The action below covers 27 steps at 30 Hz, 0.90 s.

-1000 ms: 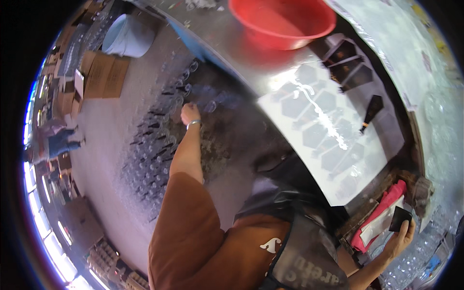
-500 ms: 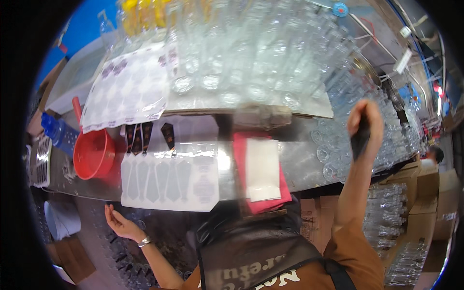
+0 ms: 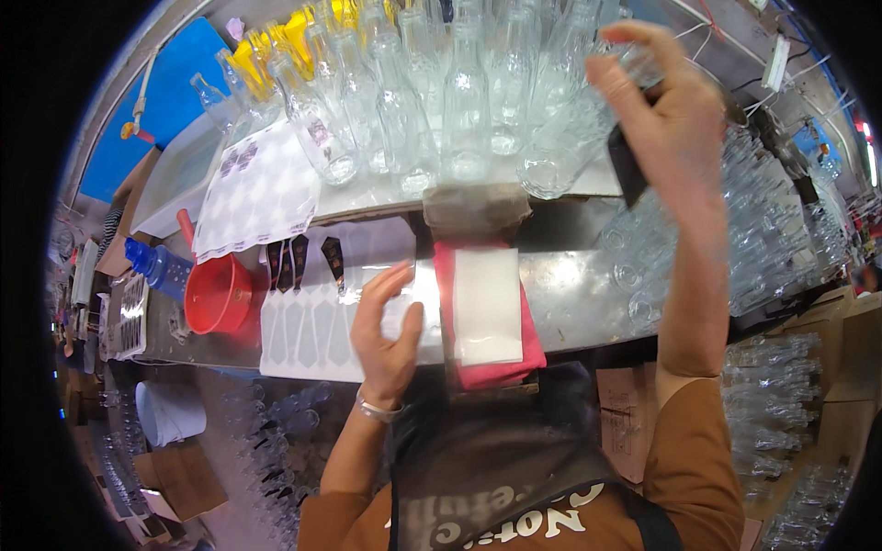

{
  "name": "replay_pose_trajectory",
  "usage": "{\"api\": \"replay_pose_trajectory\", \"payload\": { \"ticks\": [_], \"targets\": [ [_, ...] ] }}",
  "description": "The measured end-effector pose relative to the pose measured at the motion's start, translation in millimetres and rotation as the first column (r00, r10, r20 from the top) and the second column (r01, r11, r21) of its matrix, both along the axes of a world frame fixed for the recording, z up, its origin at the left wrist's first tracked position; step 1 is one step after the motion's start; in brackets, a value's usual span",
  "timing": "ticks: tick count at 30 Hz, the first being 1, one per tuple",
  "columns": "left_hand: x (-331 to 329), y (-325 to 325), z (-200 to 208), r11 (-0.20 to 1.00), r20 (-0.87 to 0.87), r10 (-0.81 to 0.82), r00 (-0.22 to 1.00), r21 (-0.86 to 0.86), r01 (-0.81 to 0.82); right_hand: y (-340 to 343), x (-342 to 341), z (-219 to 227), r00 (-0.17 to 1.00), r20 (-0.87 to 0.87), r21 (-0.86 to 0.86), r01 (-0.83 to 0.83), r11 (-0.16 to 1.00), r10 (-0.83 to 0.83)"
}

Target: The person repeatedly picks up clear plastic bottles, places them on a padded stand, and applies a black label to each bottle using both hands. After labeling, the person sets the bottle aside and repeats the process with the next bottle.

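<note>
My left hand (image 3: pixel 386 340) is raised over the near edge of the bench, fingers apart and nothing in them. It is beside a sheet of grey tie-shaped labels (image 3: pixel 308 331), where a few dark labels (image 3: pixel 333 262) still show. Farther up on the right, my right hand (image 3: pixel 675 119) curls its thumb and fingers round the upper part of a tilted clear glass bottle (image 3: pixel 560 151); motion blurs the grip. A black flat piece (image 3: pixel 627 165) sits against that palm, its kind unclear. Between the hands, a white pad (image 3: pixel 487 308) lies on a pink cloth (image 3: pixel 533 358).
Several clear bottles (image 3: pixel 467 110) stand on the raised shelf, beside a sheet with purple prints (image 3: pixel 262 188). A red dipper (image 3: pixel 219 296) and a blue bottle (image 3: pixel 161 266) are at left. Many bottles (image 3: pixel 753 239) lie stacked at right. A blurred wrapped block (image 3: pixel 476 213) borders the cloth.
My left hand has risen from below the bench edge to beside the label sheet. My right hand has moved up from the stacked bottles at right, and a tilted bottle now shows at it.
</note>
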<state>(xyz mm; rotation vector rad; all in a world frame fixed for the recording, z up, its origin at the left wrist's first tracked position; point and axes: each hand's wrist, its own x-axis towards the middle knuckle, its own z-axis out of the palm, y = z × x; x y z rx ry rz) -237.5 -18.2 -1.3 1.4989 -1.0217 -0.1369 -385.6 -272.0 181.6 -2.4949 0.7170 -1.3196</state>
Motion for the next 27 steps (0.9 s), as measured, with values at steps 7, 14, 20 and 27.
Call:
{"api": "replay_pose_trajectory", "payload": {
  "ticks": [7, 14, 20, 27],
  "targets": [
    [-17.7, -73.2, 32.9, 0.771, -0.408, -0.611, 0.679, -0.11, 0.627, 0.4, 17.2, -22.5, 0.769, 0.038, 0.52, -0.561, 0.644, 0.639],
    [-26.1, -64.0, -11.0, 0.82, -0.858, -0.392, 0.332, -0.163, 0.548, 36.4, -26.9, -151.1, 0.92, 0.168, 0.758, -0.35, 0.551, 0.354],
    [-40.8, -68.1, -24.0, 0.903, -0.905, -0.301, 0.3, -0.169, 0.396, 107.8, -47.9, -183.6, 0.968, 0.061, 0.646, -0.225, 0.729, 0.244],
    [-36.0, -24.8, 51.2, 0.939, -0.614, -0.169, 0.771, 0.137, 0.315, 106.4, -53.2, -181.5, 0.901, 0.077, 0.86, -0.276, 0.428, 0.426]
  ]
}}
